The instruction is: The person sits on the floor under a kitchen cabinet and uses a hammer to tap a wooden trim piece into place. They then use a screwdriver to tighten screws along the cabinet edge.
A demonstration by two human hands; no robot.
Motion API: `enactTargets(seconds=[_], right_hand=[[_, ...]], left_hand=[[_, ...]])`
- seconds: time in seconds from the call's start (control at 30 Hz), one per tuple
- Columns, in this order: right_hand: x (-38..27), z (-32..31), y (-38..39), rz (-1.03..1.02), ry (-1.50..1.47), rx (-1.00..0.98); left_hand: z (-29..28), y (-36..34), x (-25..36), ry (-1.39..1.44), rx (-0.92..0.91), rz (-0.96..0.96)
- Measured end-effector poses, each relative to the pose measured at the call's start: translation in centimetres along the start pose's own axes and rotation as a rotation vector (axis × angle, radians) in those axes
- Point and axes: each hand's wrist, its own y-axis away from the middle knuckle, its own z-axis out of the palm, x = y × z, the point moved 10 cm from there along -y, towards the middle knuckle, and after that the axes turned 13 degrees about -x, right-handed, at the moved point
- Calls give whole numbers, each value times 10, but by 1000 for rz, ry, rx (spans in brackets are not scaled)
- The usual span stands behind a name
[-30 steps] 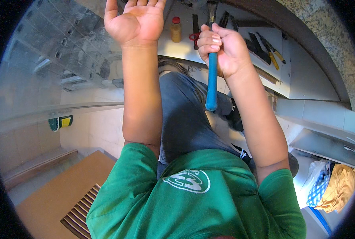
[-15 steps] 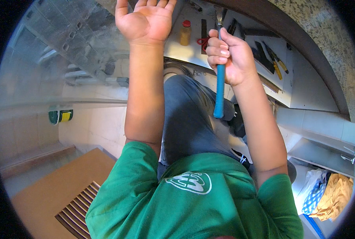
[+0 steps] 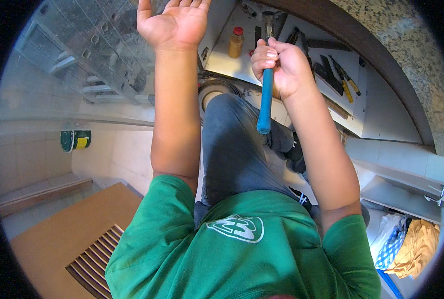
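Observation:
My right hand (image 3: pixel 282 65) is wrapped round the blue handle of a hammer (image 3: pixel 265 102). The hammer's metal head points away from me, and the handle's end hangs toward my knee. At the upper left, my left hand (image 3: pixel 174 25) is raised with the palm showing and the fingers spread; it holds nothing, and its fingertips are cut off by the top edge. Between and beyond the hands, a small bottle with a red cap (image 3: pixel 236 42) stands on a white shelf (image 3: pixel 227 64).
Yellow-handled pliers (image 3: pixel 346 82) and other dark tools lie on the shelf at the right. A speckled stone counter (image 3: pixel 406 50) curves above it. A coiled dark hose (image 3: pixel 209 89) sits below the shelf. At the left are a metal ladder (image 3: pixel 95 87) and a green can (image 3: pixel 76 141).
My right hand and the hammer have shifted slightly left, with the handle's end swinging up and away from me. My left hand has moved a little left, still spread.

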Motion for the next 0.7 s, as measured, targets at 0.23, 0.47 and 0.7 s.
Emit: enactTargets(seconds=[0.23, 0.47, 0.7], right_hand=[[6, 11, -3, 31, 179, -144], [16, 24, -28, 74, 190, -211], [18, 12, -25, 49, 57, -106]], left_hand=[[-7, -2, -2, 6, -6, -29], [-3, 0, -3, 15, -95, -100], [-7, 0, -1, -4, -79, -47]])
